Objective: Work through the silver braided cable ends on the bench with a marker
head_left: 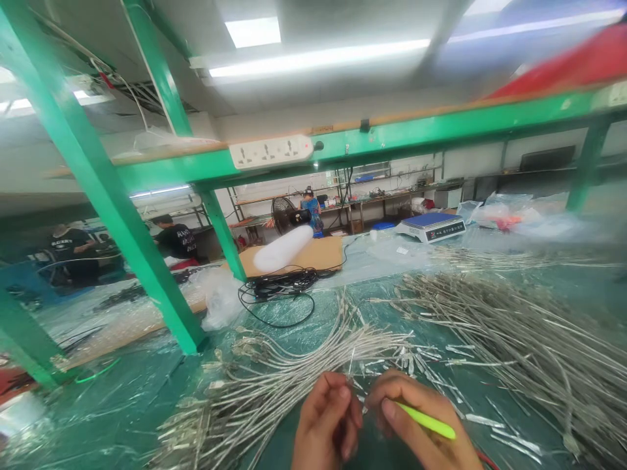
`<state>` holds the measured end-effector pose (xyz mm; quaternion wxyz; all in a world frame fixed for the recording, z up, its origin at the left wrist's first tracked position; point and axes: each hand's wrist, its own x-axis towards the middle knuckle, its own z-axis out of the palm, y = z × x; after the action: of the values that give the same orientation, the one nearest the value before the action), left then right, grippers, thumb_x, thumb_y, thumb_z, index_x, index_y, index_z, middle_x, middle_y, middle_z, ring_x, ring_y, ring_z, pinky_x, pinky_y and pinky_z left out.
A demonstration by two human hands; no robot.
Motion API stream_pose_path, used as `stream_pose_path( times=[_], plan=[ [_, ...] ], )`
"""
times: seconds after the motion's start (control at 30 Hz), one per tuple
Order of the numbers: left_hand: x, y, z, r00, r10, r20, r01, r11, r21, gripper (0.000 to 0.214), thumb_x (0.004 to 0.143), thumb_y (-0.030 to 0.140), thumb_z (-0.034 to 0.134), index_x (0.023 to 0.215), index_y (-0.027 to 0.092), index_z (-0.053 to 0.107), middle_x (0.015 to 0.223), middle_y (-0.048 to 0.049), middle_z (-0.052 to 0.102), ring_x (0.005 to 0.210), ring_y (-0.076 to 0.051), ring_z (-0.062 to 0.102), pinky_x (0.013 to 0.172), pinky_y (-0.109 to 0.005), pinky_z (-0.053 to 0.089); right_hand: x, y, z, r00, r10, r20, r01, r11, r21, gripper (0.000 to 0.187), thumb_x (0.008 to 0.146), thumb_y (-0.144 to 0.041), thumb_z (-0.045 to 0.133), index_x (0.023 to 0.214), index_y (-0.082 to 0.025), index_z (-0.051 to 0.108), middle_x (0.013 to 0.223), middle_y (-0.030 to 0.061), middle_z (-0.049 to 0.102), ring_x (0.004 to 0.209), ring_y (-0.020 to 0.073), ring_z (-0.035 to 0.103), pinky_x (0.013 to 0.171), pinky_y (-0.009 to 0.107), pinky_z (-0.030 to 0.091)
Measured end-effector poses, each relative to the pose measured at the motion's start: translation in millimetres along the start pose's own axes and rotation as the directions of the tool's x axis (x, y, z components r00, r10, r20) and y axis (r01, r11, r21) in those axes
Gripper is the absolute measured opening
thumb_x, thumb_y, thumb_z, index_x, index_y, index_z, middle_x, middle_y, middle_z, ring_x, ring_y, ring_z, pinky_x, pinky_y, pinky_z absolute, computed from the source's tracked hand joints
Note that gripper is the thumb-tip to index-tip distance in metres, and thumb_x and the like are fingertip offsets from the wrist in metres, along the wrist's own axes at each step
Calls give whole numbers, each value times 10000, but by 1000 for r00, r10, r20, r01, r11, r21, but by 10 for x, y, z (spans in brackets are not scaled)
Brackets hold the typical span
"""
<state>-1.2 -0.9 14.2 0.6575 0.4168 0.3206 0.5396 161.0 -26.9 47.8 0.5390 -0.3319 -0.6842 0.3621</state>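
Note:
My left hand (pixel 330 414) is closed in a pinch at the lower middle of the head view, on what appears to be a thin silvery cable; the fingers hide most of it. Close beside it, my right hand (pixel 416 414) grips a slim tool with a bright yellow-green handle (pixel 427 421). The tool's tip is blurred between the hands, so its kind does not show. A bundle of silvery braided cables (pixel 289 369) fans out on the left and behind my hands. Small silvery strips (pixel 514 440) lie scattered to the right.
A larger heap of braided cables (pixel 509 326) covers the right side. Further back are a digital scale (pixel 431 227), coiled black cable (pixel 281 284) and a white roll (pixel 283 249) on cardboard. Green posts (pixel 147 274) and a beam with a power strip (pixel 271 152) frame the bench. Several people are in the background.

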Motion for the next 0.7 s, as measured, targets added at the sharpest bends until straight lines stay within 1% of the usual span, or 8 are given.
stream_pose_path(
  times=[0.27,0.43,0.53,0.63,0.7],
  plan=[
    [10,2,-5,1000,-7,2,7,1000,2,238,783,399,663,836,192,557,559,19,612,294,-12,296,346,-166,183,-11,71,52,995,16,-103,-14,1000,12,319,915,-412,458,758,-208,647,650,20,568,572,159,553,556,247,456],
    [16,-21,-30,1000,2,3,-2,1000,8,225,801,390,647,855,191,556,562,23,613,294,-12,309,341,-164,189,-16,137,81,997,-25,-78,30,998,59,321,913,-406,457,763,-207,659,664,30,581,584,159,563,553,248,451],
    [19,-27,-37,1000,11,2,-11,1000,8,217,807,384,641,856,191,556,570,21,620,296,-10,314,342,-163,200,-18,149,70,998,-14,-60,17,998,54,322,918,-398,450,772,-204,661,681,38,591,598,163,560,562,254,443],
    [18,-27,-36,1000,12,2,-12,1000,8,204,812,372,638,854,191,554,571,18,626,296,-10,316,342,-161,196,-20,137,50,997,1,-74,3,999,43,318,924,-391,446,756,-204,641,676,30,572,609,165,543,577,258,437],
    [17,-27,-32,1000,10,5,-10,1000,9,211,808,377,643,852,190,556,569,16,628,295,-9,313,342,-159,191,-23,125,43,996,24,-82,-20,998,53,297,924,-386,450,781,-207,639,693,27,567,614,164,540,582,257,438]
  ],
)
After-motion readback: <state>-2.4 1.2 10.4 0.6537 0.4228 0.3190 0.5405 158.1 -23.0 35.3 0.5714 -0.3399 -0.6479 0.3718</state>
